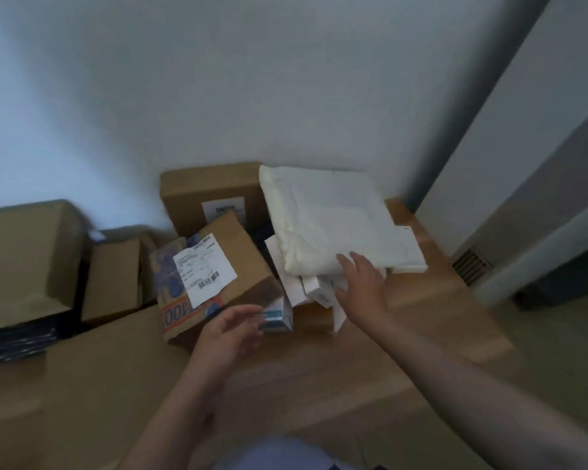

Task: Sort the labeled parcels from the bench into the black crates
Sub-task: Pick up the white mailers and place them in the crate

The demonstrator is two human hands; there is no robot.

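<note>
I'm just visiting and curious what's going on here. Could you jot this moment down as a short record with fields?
place: wooden bench in a corner by a white wall
left hand: blurred, at a small white and blue box
right hand: open, reaching onto the white packets
biggest parcel: cream padded bag lying on top of the packets
labeled box: tilted cardboard, white shipping label facing up
black crates: none clearly visible

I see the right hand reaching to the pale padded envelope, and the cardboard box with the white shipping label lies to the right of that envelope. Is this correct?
Not quite. In the head view the cardboard box with the white shipping label lies to the left of the pale padded envelope, not the right. The right hand does reach to the envelope's near edge.
</note>
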